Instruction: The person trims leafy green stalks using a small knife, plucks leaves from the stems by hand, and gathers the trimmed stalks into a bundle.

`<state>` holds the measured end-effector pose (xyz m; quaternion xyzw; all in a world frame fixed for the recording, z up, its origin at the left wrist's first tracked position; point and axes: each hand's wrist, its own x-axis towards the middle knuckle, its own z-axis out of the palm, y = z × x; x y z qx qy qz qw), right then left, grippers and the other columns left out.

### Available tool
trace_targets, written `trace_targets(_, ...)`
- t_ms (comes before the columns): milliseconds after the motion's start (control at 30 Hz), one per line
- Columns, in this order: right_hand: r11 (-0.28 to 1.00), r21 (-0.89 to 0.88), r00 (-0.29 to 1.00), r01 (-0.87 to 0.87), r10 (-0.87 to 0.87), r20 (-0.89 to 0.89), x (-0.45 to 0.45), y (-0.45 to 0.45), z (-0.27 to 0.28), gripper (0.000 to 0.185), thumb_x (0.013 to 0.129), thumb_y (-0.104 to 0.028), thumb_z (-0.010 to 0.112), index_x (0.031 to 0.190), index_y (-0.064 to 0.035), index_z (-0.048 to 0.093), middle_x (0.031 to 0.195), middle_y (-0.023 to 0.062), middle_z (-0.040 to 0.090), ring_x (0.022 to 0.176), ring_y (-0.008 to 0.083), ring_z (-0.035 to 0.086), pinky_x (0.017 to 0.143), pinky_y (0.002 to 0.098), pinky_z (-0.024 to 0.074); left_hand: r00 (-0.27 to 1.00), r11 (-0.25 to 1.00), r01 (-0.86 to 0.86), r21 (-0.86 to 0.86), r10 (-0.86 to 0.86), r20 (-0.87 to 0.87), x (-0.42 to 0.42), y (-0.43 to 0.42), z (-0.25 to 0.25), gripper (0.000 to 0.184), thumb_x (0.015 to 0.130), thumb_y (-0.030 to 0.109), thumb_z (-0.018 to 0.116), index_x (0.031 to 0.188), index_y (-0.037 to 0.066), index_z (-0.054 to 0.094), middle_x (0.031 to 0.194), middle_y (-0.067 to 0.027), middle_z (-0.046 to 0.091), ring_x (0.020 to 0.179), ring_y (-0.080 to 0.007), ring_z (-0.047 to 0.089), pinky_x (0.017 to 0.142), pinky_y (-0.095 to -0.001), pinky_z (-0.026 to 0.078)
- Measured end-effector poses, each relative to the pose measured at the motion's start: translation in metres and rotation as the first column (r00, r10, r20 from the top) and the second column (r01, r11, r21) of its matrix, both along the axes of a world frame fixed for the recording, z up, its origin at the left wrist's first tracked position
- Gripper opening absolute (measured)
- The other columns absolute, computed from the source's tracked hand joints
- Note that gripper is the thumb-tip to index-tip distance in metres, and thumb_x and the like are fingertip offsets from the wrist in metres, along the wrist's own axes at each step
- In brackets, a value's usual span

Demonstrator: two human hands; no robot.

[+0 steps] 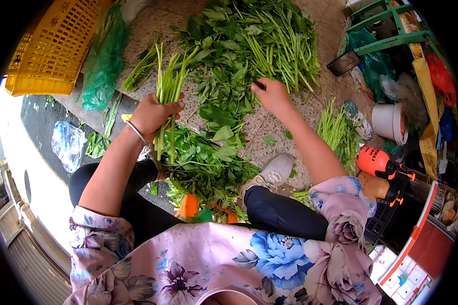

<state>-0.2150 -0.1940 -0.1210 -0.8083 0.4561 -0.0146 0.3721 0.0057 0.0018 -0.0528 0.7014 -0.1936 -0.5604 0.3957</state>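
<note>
My left hand is wrapped round a bunch of leafy greens, its pale stems pointing up and away from me. Below the fist the bunch continues down towards a heap of leaves between my feet. My right hand is closed, with a small dark object at its fingertips; its exact kind is not clear. That hand is over the near edge of a large pile of leafy greens. A smaller bundle of stems lies beyond my left hand.
A yellow crate and green plastic bag are at upper left. More stems lie to the right, near a white bucket and orange spray bottle. A phone leans by a green metal frame.
</note>
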Motion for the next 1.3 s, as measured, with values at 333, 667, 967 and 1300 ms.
trace_targets(333, 0.896, -0.424, 0.974, 0.131, -0.195, -0.113, 0.002, -0.019, -0.009, 0.019, 0.076, -0.024, 0.059, 0.083, -0.0059, 0.06, 0.074, 0.0116, 0.057, 0.066, 0.0306, 0.057, 0.056, 0.0425, 0.0448, 0.91, 0.959, -0.279, -0.046, 0.249, -0.331, -0.013, -0.017, 0.012, 0.025, 0.084, 0.011, 0.051, 0.109, 0.006, 0.044, 0.091, -0.0049, 0.061, 0.072, -0.0114, 0.057, 0.054, -0.0228, 0.038)
trace_targets(667, 0.924, 0.003, 0.923, 0.383, -0.383, 0.037, -0.018, -0.011, -0.032, 0.02, 0.079, -0.021, 0.06, 0.087, -0.0031, 0.058, 0.073, 0.0084, 0.059, 0.056, 0.0189, 0.056, 0.052, 0.0316, 0.0447, 0.856, 0.94, -0.34, -0.031, 0.296, -0.424, -0.024, -0.02, 0.003, 0.022, 0.084, 0.01, 0.052, 0.105, 0.002, 0.048, 0.089, -0.0071, 0.061, 0.073, -0.0157, 0.059, 0.062, -0.0273, 0.047)
trace_targets(967, 0.688, 0.715, 0.637, 0.125, -0.608, 0.474, 0.008, 0.099, 0.041, 0.014, 0.076, -0.01, 0.064, 0.083, -0.004, 0.053, 0.076, 0.003, 0.058, 0.055, 0.0056, 0.051, 0.039, 0.0144, 0.0303, 0.851, 0.958, -0.286, 0.006, 0.257, -0.458, -0.051, -0.024, -0.004, 0.019, 0.081, 0.011, 0.059, 0.097, 0.004, 0.053, 0.087, -0.0088, 0.062, 0.071, -0.014, 0.058, 0.059, -0.0264, 0.047)
trace_targets(1300, 0.734, 0.673, 0.727, -0.096, -0.41, 0.551, 0.013, 0.105, 0.048, 0.018, 0.082, -0.019, 0.06, 0.088, -0.0032, 0.054, 0.071, -0.0004, 0.053, 0.055, 0.0032, 0.046, 0.042, 0.0163, 0.0327, 0.864, 0.964, -0.265, -0.032, 0.222, -0.452, -0.049, -0.021, 0.003, 0.018, 0.075, 0.011, 0.067, 0.089, 0.008, 0.056, 0.078, -0.0024, 0.06, 0.067, -0.0136, 0.057, 0.052, -0.0245, 0.044)
